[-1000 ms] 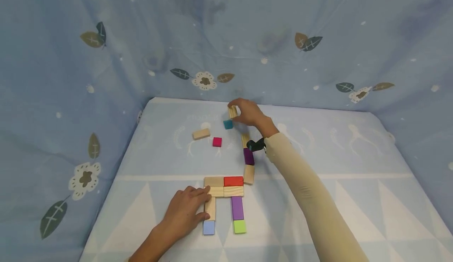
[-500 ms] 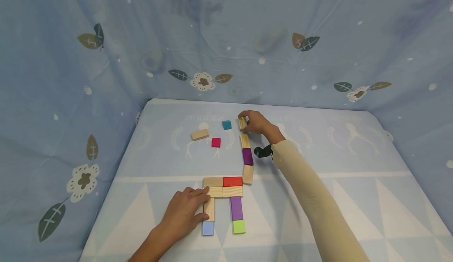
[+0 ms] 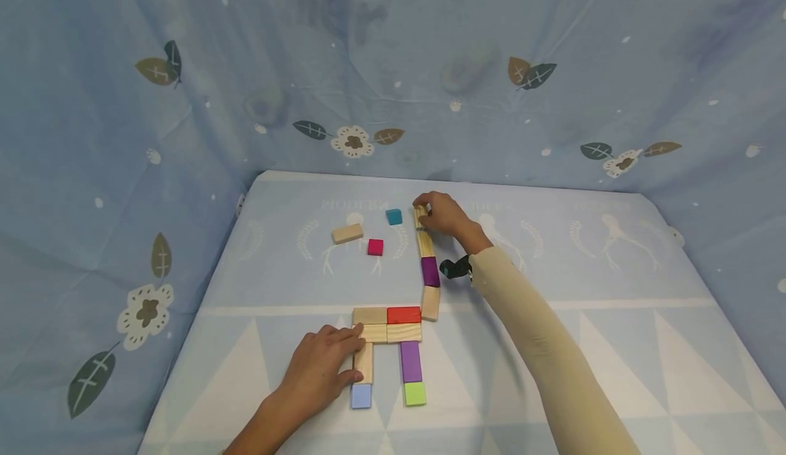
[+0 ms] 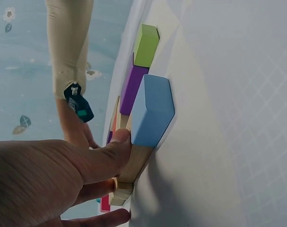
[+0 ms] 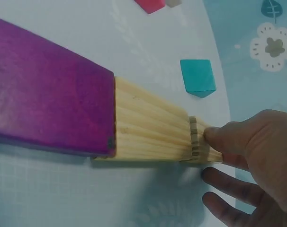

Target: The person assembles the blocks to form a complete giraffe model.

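At the far end of a column of blocks, my right hand pinches a plain wooden block between thumb and fingers. That block's near end meets another plain wooden block, which adjoins a purple block. A further plain block links the column to a red block. My left hand rests against the left side of the near block figure, thumb and fingertips touching plain blocks. Below the thumb is a light blue block. A lilac block and green block form the other leg.
Loose on the table lie a teal block, a pinkish-red block and a plain block, left of the column. A patterned blue cloth hangs behind the table and at both sides.
My right hand has carried the plain block rightward from beside the teal block, then slightly nearer, onto the column's far end. The left hand has stayed in place.
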`<state>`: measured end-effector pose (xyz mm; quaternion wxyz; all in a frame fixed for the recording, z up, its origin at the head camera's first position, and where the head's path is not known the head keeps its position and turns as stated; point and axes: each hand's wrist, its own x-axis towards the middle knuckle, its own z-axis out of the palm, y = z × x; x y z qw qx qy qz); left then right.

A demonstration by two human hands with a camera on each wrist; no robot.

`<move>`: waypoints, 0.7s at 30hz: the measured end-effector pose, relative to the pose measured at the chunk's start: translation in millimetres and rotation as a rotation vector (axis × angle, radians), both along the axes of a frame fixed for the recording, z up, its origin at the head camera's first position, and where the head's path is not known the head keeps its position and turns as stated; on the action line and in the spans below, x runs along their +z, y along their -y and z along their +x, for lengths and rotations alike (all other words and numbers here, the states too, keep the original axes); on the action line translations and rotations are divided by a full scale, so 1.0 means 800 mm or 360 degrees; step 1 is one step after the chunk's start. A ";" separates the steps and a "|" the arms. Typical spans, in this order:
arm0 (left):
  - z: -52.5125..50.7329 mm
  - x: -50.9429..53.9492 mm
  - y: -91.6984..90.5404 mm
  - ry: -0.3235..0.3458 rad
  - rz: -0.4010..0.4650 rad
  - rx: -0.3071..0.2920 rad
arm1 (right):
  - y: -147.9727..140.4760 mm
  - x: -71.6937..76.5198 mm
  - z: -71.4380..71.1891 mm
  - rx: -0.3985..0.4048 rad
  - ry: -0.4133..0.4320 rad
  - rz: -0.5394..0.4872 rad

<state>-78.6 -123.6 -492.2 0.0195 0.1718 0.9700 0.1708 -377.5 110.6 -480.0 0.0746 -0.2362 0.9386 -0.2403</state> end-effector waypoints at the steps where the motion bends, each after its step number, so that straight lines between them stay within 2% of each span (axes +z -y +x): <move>1: 0.000 0.000 0.000 0.0001 -0.0002 0.0000 | -0.001 0.000 0.001 -0.0003 0.0008 -0.0004; 21: 0.000 0.003 -0.001 0.0003 0.0009 0.0000 | -0.004 -0.003 0.006 -0.0003 0.0034 0.0028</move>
